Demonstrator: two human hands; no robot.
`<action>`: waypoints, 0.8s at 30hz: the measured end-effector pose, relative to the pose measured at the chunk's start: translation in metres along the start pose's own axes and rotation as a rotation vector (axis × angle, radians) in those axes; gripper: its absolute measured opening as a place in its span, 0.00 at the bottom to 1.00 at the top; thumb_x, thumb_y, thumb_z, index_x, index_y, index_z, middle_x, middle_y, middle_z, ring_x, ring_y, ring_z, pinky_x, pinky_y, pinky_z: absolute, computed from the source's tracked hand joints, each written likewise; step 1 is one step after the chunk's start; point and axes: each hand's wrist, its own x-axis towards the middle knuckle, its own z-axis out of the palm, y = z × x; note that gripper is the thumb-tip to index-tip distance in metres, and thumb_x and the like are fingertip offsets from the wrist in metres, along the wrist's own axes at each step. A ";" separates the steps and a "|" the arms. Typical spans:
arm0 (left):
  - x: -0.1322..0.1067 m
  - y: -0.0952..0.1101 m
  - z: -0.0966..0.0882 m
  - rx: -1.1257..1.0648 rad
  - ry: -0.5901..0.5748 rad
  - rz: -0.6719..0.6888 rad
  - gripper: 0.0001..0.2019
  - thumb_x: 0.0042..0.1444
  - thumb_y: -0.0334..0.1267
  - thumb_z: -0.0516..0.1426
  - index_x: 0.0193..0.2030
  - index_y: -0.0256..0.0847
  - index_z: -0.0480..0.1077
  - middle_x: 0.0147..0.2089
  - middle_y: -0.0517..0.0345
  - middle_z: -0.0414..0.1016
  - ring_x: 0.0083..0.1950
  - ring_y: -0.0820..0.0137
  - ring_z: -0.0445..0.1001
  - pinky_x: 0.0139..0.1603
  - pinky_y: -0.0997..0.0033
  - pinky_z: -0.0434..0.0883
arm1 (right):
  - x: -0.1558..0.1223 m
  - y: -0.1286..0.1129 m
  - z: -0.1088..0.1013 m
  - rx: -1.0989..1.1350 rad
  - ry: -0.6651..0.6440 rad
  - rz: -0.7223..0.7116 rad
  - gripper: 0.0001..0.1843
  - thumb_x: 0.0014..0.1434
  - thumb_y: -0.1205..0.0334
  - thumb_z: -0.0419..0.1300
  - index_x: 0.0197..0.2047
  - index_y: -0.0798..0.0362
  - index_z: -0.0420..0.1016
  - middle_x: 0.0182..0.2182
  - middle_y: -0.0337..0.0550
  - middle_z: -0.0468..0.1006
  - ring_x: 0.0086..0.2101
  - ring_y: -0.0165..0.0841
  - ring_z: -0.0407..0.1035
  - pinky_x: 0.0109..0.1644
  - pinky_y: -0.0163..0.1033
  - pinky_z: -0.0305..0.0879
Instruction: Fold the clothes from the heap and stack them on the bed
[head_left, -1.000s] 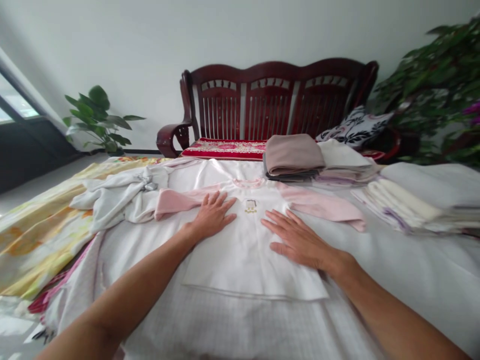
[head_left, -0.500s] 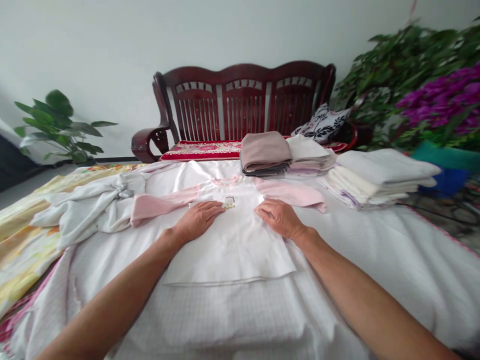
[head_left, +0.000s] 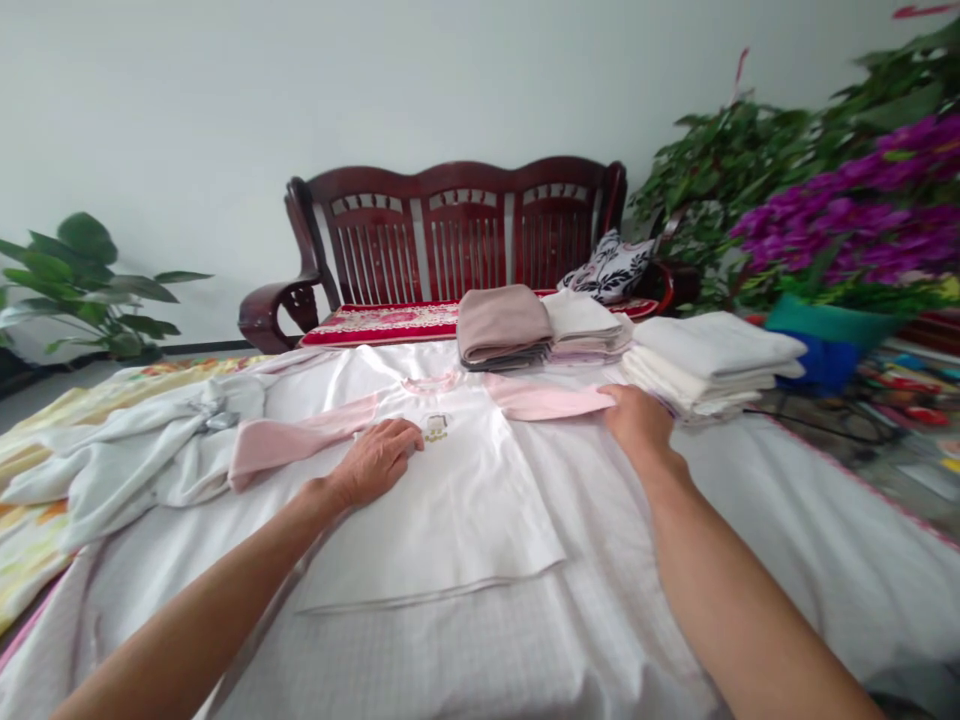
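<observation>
A white long-sleeved shirt (head_left: 457,520) with pink sleeves and a small printed figure on its chest lies spread on the white cloth (head_left: 420,660). My left hand (head_left: 381,460) rests flat on the shirt's left side, just beside the print, fingers extended. At the cuff end of the right pink sleeve (head_left: 544,397) is my right hand (head_left: 637,418), with thumb and fingers closed on the fabric. The left pink sleeve (head_left: 300,440) stretches outward, flat on the cloth.
Folded brown fabric (head_left: 504,325) and a folded white pile (head_left: 589,325) lie beyond the shirt. Another folded stack (head_left: 712,360) is at the right. A crumpled white garment (head_left: 165,440) lies left. Behind stand a wooden bench (head_left: 465,230) and purple flowers (head_left: 847,220).
My right hand has moved right from the shirt's body to the right cuff and taken hold of it. My left hand stays on the shirt. The camera view has shifted somewhat.
</observation>
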 end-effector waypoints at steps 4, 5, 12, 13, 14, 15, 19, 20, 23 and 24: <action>0.023 0.004 -0.006 0.002 -0.069 -0.071 0.15 0.53 0.26 0.48 0.38 0.44 0.74 0.43 0.54 0.77 0.46 0.61 0.75 0.48 0.63 0.70 | -0.001 0.010 0.002 -0.013 0.191 -0.065 0.30 0.55 0.72 0.52 0.60 0.49 0.74 0.58 0.52 0.73 0.50 0.45 0.69 0.51 0.49 0.66; 0.033 0.007 -0.006 -0.012 -0.074 -0.101 0.15 0.54 0.27 0.48 0.37 0.43 0.75 0.42 0.54 0.78 0.44 0.61 0.75 0.48 0.64 0.71 | -0.001 0.013 0.001 -0.054 0.161 -0.083 0.31 0.54 0.73 0.53 0.60 0.51 0.74 0.59 0.54 0.72 0.53 0.47 0.67 0.53 0.51 0.66; 0.129 0.033 0.028 -0.132 0.076 -0.145 0.24 0.57 0.22 0.46 0.52 0.40 0.76 0.54 0.55 0.80 0.56 0.65 0.76 0.60 0.68 0.69 | 0.000 -0.041 0.001 0.044 0.112 -0.302 0.26 0.63 0.70 0.46 0.61 0.58 0.73 0.60 0.54 0.72 0.64 0.45 0.58 0.67 0.51 0.54; 0.140 0.036 0.034 -0.124 0.064 -0.124 0.24 0.59 0.23 0.46 0.53 0.41 0.76 0.56 0.54 0.79 0.58 0.65 0.75 0.61 0.68 0.68 | -0.001 -0.055 0.005 0.074 0.056 -0.364 0.26 0.65 0.67 0.45 0.63 0.59 0.70 0.62 0.54 0.71 0.65 0.45 0.57 0.68 0.50 0.52; 0.150 0.039 0.040 -0.115 0.045 -0.105 0.22 0.61 0.25 0.46 0.54 0.41 0.75 0.57 0.54 0.79 0.58 0.65 0.75 0.61 0.67 0.68 | -0.003 -0.069 0.010 0.093 -0.013 -0.435 0.27 0.68 0.63 0.44 0.65 0.60 0.67 0.64 0.55 0.68 0.66 0.45 0.55 0.69 0.50 0.51; 0.157 0.040 0.046 -0.108 0.024 -0.089 0.20 0.64 0.28 0.46 0.55 0.41 0.75 0.58 0.53 0.78 0.59 0.64 0.75 0.62 0.66 0.68 | -0.005 -0.079 0.015 0.099 -0.091 -0.492 0.28 0.69 0.59 0.43 0.67 0.59 0.64 0.67 0.54 0.63 0.67 0.45 0.52 0.69 0.52 0.51; 0.163 0.037 0.062 -0.079 -0.025 -0.063 0.20 0.70 0.39 0.46 0.62 0.36 0.69 0.67 0.43 0.69 0.68 0.59 0.66 0.68 0.55 0.61 | -0.014 -0.084 0.032 -0.013 -0.397 -0.458 0.34 0.71 0.46 0.40 0.73 0.53 0.51 0.73 0.51 0.51 0.70 0.47 0.44 0.70 0.62 0.44; 0.160 0.036 0.064 -0.057 -0.029 -0.081 0.22 0.70 0.41 0.45 0.64 0.35 0.66 0.70 0.41 0.64 0.71 0.56 0.61 0.70 0.51 0.58 | -0.015 -0.078 0.033 -0.060 -0.436 -0.401 0.35 0.71 0.45 0.39 0.74 0.52 0.50 0.73 0.51 0.49 0.71 0.47 0.42 0.70 0.63 0.41; 0.155 0.033 0.070 0.055 -0.051 -0.198 0.26 0.71 0.46 0.43 0.70 0.36 0.58 0.75 0.41 0.53 0.75 0.52 0.50 0.72 0.44 0.51 | -0.016 -0.054 0.028 -0.179 -0.442 -0.245 0.36 0.71 0.44 0.38 0.75 0.54 0.47 0.74 0.51 0.45 0.71 0.48 0.39 0.71 0.62 0.37; 0.155 0.033 0.072 0.091 -0.060 -0.241 0.27 0.71 0.48 0.43 0.71 0.38 0.56 0.75 0.42 0.52 0.76 0.51 0.49 0.72 0.43 0.50 | -0.016 -0.049 0.025 -0.208 -0.429 -0.207 0.37 0.71 0.44 0.38 0.75 0.56 0.47 0.74 0.52 0.46 0.71 0.48 0.40 0.71 0.60 0.38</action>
